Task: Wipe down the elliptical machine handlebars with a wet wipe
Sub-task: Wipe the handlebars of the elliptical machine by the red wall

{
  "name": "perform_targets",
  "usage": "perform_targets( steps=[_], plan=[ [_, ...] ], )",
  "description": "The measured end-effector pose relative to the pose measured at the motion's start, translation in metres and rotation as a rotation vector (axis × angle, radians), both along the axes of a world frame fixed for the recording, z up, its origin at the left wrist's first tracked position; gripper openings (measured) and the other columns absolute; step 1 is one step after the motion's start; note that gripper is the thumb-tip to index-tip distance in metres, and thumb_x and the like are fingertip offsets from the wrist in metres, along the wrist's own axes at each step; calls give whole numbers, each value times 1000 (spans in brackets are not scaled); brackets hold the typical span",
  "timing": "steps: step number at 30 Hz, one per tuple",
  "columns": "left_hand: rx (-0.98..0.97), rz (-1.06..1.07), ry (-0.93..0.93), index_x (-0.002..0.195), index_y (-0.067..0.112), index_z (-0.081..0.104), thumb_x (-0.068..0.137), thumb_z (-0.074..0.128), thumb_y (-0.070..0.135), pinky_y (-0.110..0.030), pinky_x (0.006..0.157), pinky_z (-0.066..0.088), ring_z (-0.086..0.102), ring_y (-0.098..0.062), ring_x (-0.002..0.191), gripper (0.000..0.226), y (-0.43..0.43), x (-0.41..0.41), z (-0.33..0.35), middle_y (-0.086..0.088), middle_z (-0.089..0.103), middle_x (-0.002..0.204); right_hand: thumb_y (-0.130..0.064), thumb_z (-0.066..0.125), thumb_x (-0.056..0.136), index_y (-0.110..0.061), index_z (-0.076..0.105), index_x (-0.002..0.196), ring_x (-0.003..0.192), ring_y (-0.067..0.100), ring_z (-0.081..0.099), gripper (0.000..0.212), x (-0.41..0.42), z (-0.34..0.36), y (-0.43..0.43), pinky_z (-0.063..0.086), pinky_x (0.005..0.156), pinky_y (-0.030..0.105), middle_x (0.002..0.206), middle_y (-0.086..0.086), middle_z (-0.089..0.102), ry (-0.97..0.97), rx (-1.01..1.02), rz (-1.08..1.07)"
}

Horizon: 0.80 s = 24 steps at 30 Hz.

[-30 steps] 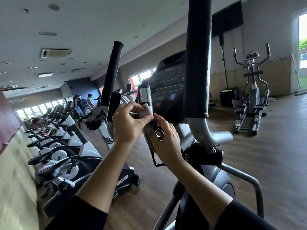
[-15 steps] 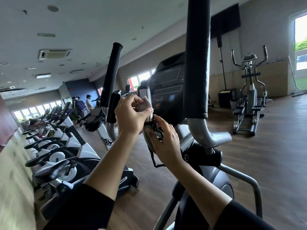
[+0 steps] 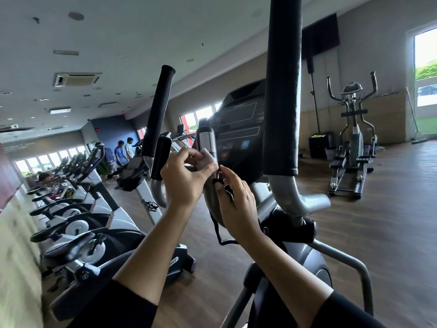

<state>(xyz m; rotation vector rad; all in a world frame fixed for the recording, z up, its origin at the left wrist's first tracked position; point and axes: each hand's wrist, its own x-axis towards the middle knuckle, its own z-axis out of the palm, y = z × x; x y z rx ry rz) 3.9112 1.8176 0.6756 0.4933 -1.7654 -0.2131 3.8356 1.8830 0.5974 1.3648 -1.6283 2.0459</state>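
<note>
Left hand [image 3: 184, 178] grip clamped on the wet wipe [image 3: 207, 159], pressing it to the short chrome handlebar [image 3: 207, 140] just left of the console [image 3: 238, 129]. Right hand [image 3: 236, 204] curls round that bar's stem, below the console. Wiping looks mid-course. The tall foam handlebars [image 3: 281, 91] flanking the console show no sign either way, so probably still to do.

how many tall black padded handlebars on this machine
2. The right handlebar rises close to the camera, top out of frame; the left handlebar stands left of the left hand. None looks hidden.
</note>
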Motion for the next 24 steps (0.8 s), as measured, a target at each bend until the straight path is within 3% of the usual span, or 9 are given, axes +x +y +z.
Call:
perform_targets(
  steps=[5, 9, 16, 18, 21, 24],
  plan=[
    [40, -3, 196, 86, 18, 72, 70, 84, 28, -38, 81, 53, 65, -14, 82, 23, -5, -25, 31, 4, 72, 89, -28, 44, 93, -19, 51, 134, 116, 12, 52, 42, -3, 14, -5, 42, 100, 33, 125, -7, 60, -27, -44, 12],
    [111, -119, 171, 96, 16, 72, 73, 82, 23, -33, 90, 52, 65, -9, 94, 26, -8, -18, 14, 6, 72, 97, -27, 46, 93, -19, 53, 132, 113, 13, 54, 40, -3, 19, -11, 43, 99, 37, 124, -5, 60, -30, -81, 7],
    [324, -341, 194, 82, 27, 68, 69, 84, 18, -48, 84, 56, 68, -20, 92, 23, -18, -13, 26, -1, 71, 92, -29, 47, 90, -21, 56, 128, 110, 13, 55, 40, 0, 20, -14, 46, 96, 41, 119, -7, 60, -69, -130, 5],
    [328, -392, 225, 84, 27, 67, 70, 83, 14, -44, 82, 57, 67, -21, 95, 25, -17, -14, 27, -4, 70, 96, -27, 48, 90, -21, 57, 127, 108, 12, 55, 39, 2, 20, -15, 46, 95, 40, 114, -13, 58, -71, -142, -5],
    [315, -443, 249, 91, 18, 66, 75, 79, 7, -19, 72, 54, 65, -8, 91, 24, -15, -13, 13, -5, 69, 98, -27, 49, 90, -22, 57, 127, 108, 10, 55, 37, 2, 20, -16, 47, 94, 38, 113, -17, 56, -66, -145, -13],
    [264, -433, 250, 89, 18, 68, 74, 81, 10, -20, 70, 54, 64, -3, 84, 21, -21, -15, 13, 2, 69, 91, -26, 52, 92, -25, 57, 126, 107, 7, 53, 35, -2, 19, -17, 47, 93, 34, 112, -19, 56, -55, -128, -19]
  ],
)
